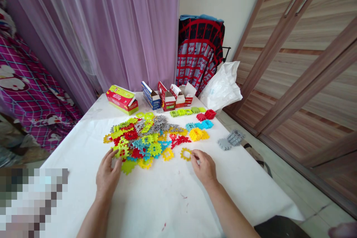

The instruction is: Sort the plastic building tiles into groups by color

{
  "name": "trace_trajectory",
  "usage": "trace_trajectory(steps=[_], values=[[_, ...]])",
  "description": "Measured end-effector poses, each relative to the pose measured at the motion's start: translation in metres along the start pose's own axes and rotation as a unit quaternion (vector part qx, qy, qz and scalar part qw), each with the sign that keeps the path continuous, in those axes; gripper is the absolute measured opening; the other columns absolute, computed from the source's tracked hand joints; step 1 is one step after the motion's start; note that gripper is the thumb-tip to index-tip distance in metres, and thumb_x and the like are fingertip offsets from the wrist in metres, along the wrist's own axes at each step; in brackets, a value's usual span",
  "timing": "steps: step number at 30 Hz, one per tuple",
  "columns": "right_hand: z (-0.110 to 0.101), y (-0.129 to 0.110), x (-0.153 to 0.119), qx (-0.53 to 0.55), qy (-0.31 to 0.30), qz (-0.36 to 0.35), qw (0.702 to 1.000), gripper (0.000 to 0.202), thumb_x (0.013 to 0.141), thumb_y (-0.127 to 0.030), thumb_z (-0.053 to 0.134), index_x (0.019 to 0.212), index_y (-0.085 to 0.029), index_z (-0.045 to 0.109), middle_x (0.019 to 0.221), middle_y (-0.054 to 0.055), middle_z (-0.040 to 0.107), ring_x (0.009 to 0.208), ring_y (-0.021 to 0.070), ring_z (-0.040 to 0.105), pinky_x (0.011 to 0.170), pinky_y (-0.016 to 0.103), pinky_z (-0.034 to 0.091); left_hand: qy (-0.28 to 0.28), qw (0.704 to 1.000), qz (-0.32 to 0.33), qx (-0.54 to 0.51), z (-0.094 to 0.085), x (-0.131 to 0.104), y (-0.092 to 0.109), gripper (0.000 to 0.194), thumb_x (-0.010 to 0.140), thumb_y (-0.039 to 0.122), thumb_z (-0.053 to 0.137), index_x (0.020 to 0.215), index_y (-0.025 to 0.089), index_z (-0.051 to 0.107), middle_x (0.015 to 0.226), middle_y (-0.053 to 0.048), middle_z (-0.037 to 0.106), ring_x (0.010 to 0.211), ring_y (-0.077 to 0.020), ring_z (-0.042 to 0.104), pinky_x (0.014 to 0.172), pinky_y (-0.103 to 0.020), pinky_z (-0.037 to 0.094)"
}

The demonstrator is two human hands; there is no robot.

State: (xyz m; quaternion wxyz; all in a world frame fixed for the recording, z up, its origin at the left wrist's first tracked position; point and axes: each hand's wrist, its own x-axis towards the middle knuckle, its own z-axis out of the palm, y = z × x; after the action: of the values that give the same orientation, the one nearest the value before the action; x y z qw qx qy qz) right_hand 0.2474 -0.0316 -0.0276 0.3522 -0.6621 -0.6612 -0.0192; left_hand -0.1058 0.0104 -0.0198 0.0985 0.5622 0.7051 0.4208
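Note:
A mixed pile of plastic pieces (145,139) in green, red, blue, grey and yellow lies on the white table (156,200). My left hand (107,171) rests at the pile's near left edge, fingers apart, its fingertips by a green piece (122,151). Between the thumb and fingers of my right hand (203,165) is the edge of a yellow ring-shaped piece (185,154), right of the pile. Farther right are yellow pieces (197,134), blue pieces (199,125), red pieces (208,114) and grey pieces (234,139), grouped by colour. A green row (186,111) lies behind.
A red and yellow-green box (122,99) stands at the back left. Beside it are an open blue box (151,96) and open red boxes (166,97). A white plastic bag (223,87) is at the back right edge. Part of a hand (342,230) shows at the lower right.

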Motion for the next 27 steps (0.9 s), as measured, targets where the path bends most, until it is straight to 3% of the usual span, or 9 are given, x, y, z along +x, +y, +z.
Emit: trace_trajectory(steps=[3, 6, 8, 17, 27], values=[[0.0, 0.003, 0.002, 0.014, -0.003, -0.042, 0.999, 0.022, 0.082, -0.023, 0.05, 0.101, -0.02, 0.063, 0.109, 0.008, 0.067, 0.104, 0.0225, 0.058, 0.09, 0.034, 0.042, -0.003, 1.0, -0.002, 0.002, 0.0, 0.0, 0.001, 0.043, 0.083, 0.046, 0.048, 0.114, 0.02, 0.064, 0.136, -0.01, 0.056, 0.118, -0.0276, 0.057, 0.09, -0.038, 0.053], [0.001, 0.003, 0.003, -0.011, -0.065, -0.043, 0.997, 0.032, 0.076, -0.019, 0.056, 0.107, -0.021, 0.061, 0.12, 0.008, 0.063, 0.113, 0.0247, 0.053, 0.093, 0.037, 0.04, -0.005, 1.0, -0.001, 0.008, 0.0, 0.001, 0.001, 0.044, 0.083, 0.046, 0.047, 0.114, 0.02, 0.063, 0.136, -0.011, 0.056, 0.119, -0.0279, 0.057, 0.093, -0.04, 0.051], [0.002, 0.001, 0.002, -0.022, -0.087, -0.033, 0.995, 0.031, 0.076, -0.018, 0.058, 0.106, -0.022, 0.062, 0.117, 0.007, 0.064, 0.11, 0.0239, 0.054, 0.092, 0.037, 0.04, -0.004, 1.0, 0.003, 0.012, 0.0, 0.001, 0.0, 0.044, 0.083, 0.046, 0.047, 0.114, 0.02, 0.063, 0.135, -0.011, 0.057, 0.12, -0.0279, 0.057, 0.096, -0.041, 0.05], [-0.003, -0.007, 0.002, -0.066, -0.065, 0.016, 0.996, 0.034, 0.076, -0.035, 0.071, 0.106, -0.021, 0.062, 0.104, 0.007, 0.066, 0.097, 0.0241, 0.056, 0.085, 0.034, 0.04, -0.002, 1.0, 0.006, 0.014, 0.002, 0.001, -0.004, 0.043, 0.083, 0.046, 0.047, 0.115, 0.021, 0.063, 0.137, -0.009, 0.056, 0.122, -0.0281, 0.055, 0.099, -0.042, 0.048], [-0.004, -0.008, 0.0, -0.08, -0.067, 0.009, 0.994, 0.029, 0.075, -0.027, 0.067, 0.103, -0.022, 0.062, 0.102, 0.006, 0.066, 0.097, 0.0229, 0.057, 0.084, 0.033, 0.039, -0.004, 1.0, 0.006, 0.016, 0.0, 0.0, 0.0, 0.039, 0.084, 0.044, 0.049, 0.113, 0.023, 0.065, 0.135, -0.007, 0.057, 0.117, -0.0258, 0.058, 0.084, -0.033, 0.055]])
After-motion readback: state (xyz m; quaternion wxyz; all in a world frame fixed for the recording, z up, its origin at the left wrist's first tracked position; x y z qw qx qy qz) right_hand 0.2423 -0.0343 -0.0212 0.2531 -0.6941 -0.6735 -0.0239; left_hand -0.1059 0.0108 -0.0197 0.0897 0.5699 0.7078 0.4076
